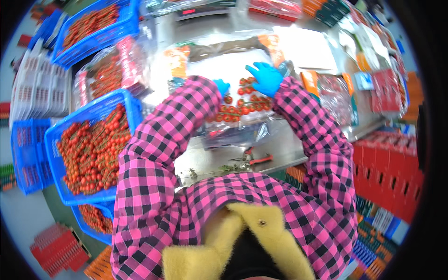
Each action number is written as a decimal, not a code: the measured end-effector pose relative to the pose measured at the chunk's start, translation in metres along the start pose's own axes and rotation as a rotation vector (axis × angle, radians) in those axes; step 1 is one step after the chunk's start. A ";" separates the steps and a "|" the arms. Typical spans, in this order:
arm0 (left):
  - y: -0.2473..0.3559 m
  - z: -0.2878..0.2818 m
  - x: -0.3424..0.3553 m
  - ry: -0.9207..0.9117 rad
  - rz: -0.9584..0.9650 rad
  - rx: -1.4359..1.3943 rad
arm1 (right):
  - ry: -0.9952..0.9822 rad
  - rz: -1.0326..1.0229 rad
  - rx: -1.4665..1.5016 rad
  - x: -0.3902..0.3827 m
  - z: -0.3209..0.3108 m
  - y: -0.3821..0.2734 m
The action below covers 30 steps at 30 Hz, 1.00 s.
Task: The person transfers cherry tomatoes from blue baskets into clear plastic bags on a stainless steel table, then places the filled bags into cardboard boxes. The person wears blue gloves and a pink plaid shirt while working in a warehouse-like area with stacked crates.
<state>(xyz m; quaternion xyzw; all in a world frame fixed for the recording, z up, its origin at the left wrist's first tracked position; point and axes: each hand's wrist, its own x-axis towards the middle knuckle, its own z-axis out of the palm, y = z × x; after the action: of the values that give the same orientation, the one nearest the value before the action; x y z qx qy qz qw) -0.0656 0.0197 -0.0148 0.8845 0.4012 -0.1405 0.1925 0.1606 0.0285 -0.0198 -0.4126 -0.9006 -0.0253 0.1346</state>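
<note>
Vine cherry tomatoes (242, 110) lie in rows on the white lining of an open carton (212, 65) with orange printed corners and clear film around it. My right hand (267, 80), in a blue glove, is at the right side of these tomatoes with its fingers spread. At their left edge is my left hand (222, 87), also gloved in blue; the sleeve hides much of it and its fingers do not show clearly. On the metal table nearer me are red-handled shears (260, 159) and green stem scraps (228, 168).
Left of me stand a blue crate (56, 140) heaped with vine tomatoes and another blue crate (128, 30) farther back. A film-wrapped tomato box (133, 70) sits between them. Wrapped boxes (332, 93) line the right side, with red cartons (385, 163) stacked below. A scale (203, 13) stands at the back.
</note>
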 end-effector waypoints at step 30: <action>-0.235 0.124 -0.509 0.323 -0.650 -0.792 | -0.599 -0.144 0.917 0.198 0.037 -0.460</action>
<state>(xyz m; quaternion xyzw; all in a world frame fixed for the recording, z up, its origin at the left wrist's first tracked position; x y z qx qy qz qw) -0.5818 -0.2281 0.0264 0.5848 0.7010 0.1070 0.3939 -0.3156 -0.1229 0.0267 -0.2381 -0.8441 0.4791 0.0363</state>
